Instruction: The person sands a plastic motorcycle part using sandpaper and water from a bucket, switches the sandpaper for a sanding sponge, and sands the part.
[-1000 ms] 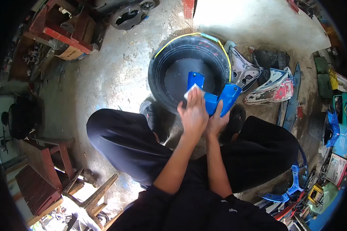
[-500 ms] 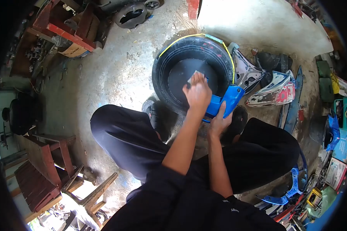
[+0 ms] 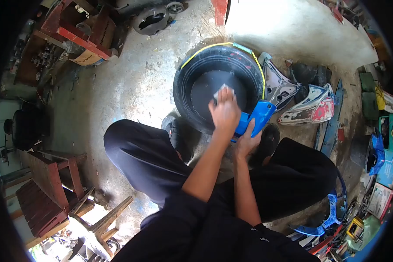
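A large black bucket (image 3: 183,94) stands on the floor between my feet, with a yellow handle (image 3: 206,46) lying along its rim. Over its near side, my left hand (image 3: 225,114) closes around a pale grey piece (image 3: 220,88) that looks like folded sandpaper. My right hand (image 3: 247,142) grips a glossy blue plastic motorcycle panel (image 3: 261,117) at the bucket's near right rim. Its thumb lies on top of the panel, while most of its fingers are hidden underneath. Part of the panel is covered by my left hand and wrist.
Worn, partly sanded fairing panels (image 3: 308,107) lie right of the bucket. Beyond them is a long blue strip (image 3: 335,118). A wooden bench (image 3: 52,174) stands at left, a red wooden rack (image 3: 81,39) at upper left. Another blue part (image 3: 329,216) lies by my right knee.
My left hand has shifted slightly down with the sandpaper, over the bucket. The blue panel, still in my right hand, sits a little lower. The whole view has moved slightly.
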A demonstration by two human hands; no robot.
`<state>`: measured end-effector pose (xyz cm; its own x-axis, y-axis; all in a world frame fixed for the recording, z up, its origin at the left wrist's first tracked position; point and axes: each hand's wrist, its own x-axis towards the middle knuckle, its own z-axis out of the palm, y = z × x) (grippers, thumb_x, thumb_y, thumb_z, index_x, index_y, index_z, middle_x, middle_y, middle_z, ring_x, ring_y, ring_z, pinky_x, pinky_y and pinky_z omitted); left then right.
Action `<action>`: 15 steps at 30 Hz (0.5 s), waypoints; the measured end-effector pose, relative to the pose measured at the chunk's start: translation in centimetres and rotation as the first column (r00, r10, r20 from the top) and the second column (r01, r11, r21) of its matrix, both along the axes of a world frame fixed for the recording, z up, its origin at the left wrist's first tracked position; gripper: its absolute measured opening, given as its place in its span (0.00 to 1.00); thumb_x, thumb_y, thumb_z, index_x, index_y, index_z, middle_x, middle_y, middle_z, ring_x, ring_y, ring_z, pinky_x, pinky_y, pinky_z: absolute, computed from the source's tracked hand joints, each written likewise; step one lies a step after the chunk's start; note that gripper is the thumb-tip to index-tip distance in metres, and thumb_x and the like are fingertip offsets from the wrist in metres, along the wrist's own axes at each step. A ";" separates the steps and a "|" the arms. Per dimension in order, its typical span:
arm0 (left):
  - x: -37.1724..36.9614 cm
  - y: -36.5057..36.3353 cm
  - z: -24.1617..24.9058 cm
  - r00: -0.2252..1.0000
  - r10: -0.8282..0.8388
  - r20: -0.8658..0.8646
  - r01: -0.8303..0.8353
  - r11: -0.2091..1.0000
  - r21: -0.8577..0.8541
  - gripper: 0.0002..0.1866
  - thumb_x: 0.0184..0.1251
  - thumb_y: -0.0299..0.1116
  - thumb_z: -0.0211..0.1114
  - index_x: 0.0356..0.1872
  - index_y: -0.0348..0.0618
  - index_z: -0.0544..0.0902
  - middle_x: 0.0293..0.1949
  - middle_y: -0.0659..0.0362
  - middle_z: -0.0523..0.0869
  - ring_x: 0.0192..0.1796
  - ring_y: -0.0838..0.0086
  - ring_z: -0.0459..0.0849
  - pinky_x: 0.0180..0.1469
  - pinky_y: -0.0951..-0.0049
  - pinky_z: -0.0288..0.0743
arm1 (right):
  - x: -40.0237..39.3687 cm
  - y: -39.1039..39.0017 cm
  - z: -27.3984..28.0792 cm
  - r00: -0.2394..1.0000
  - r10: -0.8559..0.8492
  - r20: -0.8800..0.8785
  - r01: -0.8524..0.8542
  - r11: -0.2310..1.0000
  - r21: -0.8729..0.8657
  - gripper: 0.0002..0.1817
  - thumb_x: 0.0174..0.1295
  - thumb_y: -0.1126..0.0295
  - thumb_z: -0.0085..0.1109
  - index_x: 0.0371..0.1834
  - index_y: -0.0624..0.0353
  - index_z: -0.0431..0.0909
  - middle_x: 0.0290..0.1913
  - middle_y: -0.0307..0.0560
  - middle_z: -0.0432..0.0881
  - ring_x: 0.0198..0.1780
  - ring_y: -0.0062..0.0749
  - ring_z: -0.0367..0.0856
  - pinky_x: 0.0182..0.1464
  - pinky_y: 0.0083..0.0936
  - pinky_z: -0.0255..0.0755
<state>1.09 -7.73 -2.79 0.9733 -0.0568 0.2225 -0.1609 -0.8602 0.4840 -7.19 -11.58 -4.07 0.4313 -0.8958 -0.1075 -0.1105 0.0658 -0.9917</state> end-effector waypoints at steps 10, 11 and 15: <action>1.2 -0.3 -0.6 0.999 0.016 -0.033 -0.016 1.000 0.000 0.19 0.77 0.38 0.54 0.63 0.43 0.79 0.68 0.53 0.79 0.69 0.67 0.78 0.67 0.43 0.62 | 0.2 0.2 -0.1 0.996 0.013 0.083 -0.021 0.995 0.093 0.19 0.69 0.60 0.68 0.47 0.70 0.81 0.39 0.45 0.86 0.38 0.24 0.81 0.41 0.25 0.77; 1.3 -0.4 -0.7 1.000 0.008 -0.024 -0.008 1.000 -0.002 0.19 0.78 0.38 0.53 0.63 0.43 0.79 0.69 0.53 0.79 0.68 0.66 0.78 0.66 0.43 0.62 | 0.0 0.1 -0.2 0.995 0.010 0.097 -0.020 0.995 0.096 0.19 0.68 0.61 0.69 0.47 0.70 0.81 0.40 0.45 0.86 0.38 0.24 0.82 0.41 0.25 0.77; -6.0 1.9 0.9 0.996 -0.089 0.021 0.086 0.991 0.105 0.23 0.77 0.39 0.53 0.67 0.44 0.77 0.73 0.54 0.75 0.73 0.70 0.73 0.68 0.41 0.59 | 0.4 0.2 0.4 0.999 -0.013 0.047 0.011 0.999 0.054 0.20 0.68 0.60 0.70 0.48 0.70 0.81 0.40 0.45 0.86 0.38 0.25 0.82 0.41 0.27 0.77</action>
